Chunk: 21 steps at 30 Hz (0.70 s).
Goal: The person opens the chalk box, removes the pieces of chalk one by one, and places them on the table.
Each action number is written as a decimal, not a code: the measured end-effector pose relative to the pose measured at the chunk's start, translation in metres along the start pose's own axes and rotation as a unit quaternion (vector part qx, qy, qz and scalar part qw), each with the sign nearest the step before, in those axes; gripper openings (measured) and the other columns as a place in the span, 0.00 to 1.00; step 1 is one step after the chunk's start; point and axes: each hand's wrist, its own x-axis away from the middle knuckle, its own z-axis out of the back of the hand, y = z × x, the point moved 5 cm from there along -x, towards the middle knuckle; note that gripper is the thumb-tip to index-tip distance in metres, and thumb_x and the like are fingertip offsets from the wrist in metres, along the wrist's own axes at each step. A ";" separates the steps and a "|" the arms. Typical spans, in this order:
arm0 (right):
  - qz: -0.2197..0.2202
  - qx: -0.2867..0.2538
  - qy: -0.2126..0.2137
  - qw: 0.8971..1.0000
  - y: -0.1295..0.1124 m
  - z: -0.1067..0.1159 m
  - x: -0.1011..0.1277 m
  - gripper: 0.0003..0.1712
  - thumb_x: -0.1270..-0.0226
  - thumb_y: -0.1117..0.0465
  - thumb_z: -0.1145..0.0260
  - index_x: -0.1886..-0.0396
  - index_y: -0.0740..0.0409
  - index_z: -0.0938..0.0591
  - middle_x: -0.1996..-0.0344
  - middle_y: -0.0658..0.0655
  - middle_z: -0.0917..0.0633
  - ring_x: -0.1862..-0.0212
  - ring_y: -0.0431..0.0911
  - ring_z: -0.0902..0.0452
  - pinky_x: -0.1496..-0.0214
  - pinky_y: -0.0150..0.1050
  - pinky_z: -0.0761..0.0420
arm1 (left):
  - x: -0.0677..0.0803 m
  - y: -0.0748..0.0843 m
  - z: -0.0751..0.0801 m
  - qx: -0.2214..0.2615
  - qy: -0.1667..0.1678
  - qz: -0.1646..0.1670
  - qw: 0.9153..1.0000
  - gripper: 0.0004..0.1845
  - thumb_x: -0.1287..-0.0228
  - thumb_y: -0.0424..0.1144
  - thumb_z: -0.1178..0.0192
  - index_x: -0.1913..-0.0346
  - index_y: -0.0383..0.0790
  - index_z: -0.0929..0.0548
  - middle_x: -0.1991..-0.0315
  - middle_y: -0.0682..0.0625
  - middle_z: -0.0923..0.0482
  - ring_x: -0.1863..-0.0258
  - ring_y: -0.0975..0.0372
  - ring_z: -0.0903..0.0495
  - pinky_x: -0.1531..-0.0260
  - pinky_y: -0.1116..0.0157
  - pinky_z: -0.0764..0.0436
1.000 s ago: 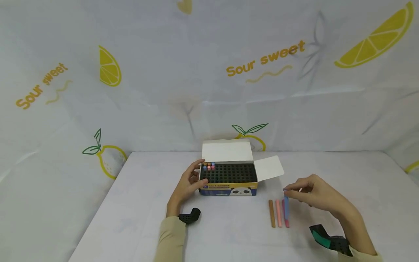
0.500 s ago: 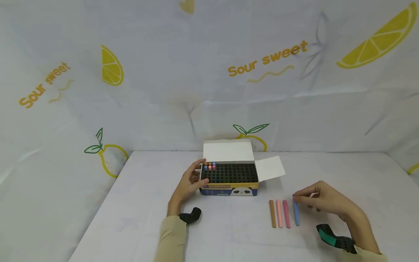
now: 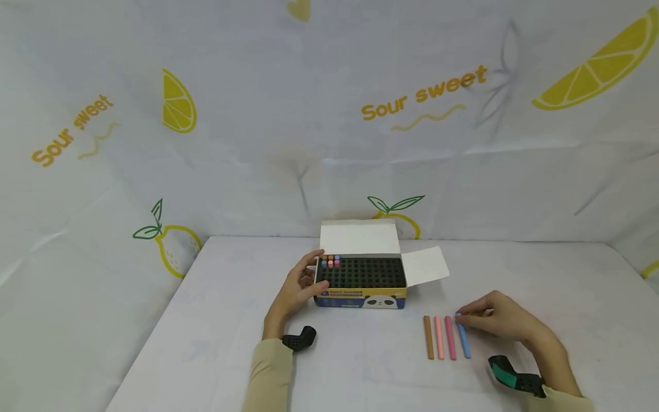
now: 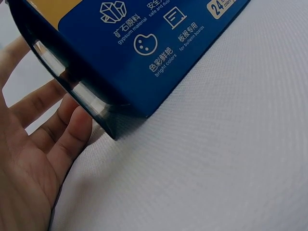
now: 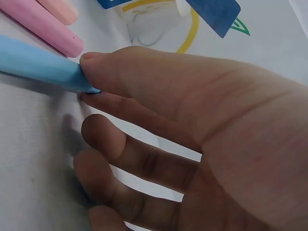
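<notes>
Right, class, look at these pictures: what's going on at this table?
A person sits at a white table. The left hand rests against the side of an open blue-and-yellow cardboard chalk box, which has a few chalk sticks in one corner. The right hand pinches the far end of a light blue chalk stick, lying beside pink, pale pink and brown sticks.

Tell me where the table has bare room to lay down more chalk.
Bare table lies right of the blue chalk and right hand, and left of the left hand. The strip between the chalk box and the four-stick row is narrow; around that row is crowded.
</notes>
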 end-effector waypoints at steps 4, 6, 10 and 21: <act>-0.002 0.007 0.008 1.000 -0.002 -0.002 -0.002 0.16 0.31 0.55 0.29 0.54 0.63 0.09 0.52 0.61 0.10 0.58 0.37 0.26 0.60 0.33 0.24 | 0.000 0.002 0.000 -0.001 0.000 -0.003 1.000 0.37 0.35 0.43 0.32 0.24 0.52 0.32 0.37 0.38 0.29 0.60 0.59 0.28 0.60 0.65 0.24; -0.002 0.015 0.013 1.000 -0.003 -0.002 -0.002 0.16 0.32 0.55 0.29 0.55 0.63 0.09 0.53 0.61 0.10 0.57 0.41 0.23 0.58 0.37 0.22 | 0.000 0.002 0.000 0.000 0.000 -0.005 1.000 0.37 0.35 0.44 0.32 0.24 0.51 0.32 0.37 0.37 0.29 0.61 0.59 0.28 0.61 0.65 0.24; -0.010 0.033 0.020 0.999 -0.004 -0.002 -0.004 0.16 0.33 0.53 0.27 0.56 0.62 0.09 0.54 0.61 0.09 0.51 0.50 0.19 0.55 0.49 0.18 | 0.000 0.003 0.000 -0.002 0.002 -0.003 1.000 0.37 0.36 0.46 0.32 0.24 0.52 0.32 0.37 0.38 0.29 0.61 0.59 0.28 0.61 0.64 0.24; -0.023 0.041 0.027 0.999 -0.004 -0.001 -0.005 0.17 0.36 0.52 0.25 0.57 0.61 0.09 0.55 0.59 0.10 0.52 0.48 0.20 0.57 0.45 0.20 | 0.000 0.002 0.001 -0.003 0.003 0.003 1.000 0.38 0.36 0.47 0.32 0.24 0.52 0.32 0.38 0.38 0.27 0.61 0.59 0.26 0.59 0.64 0.23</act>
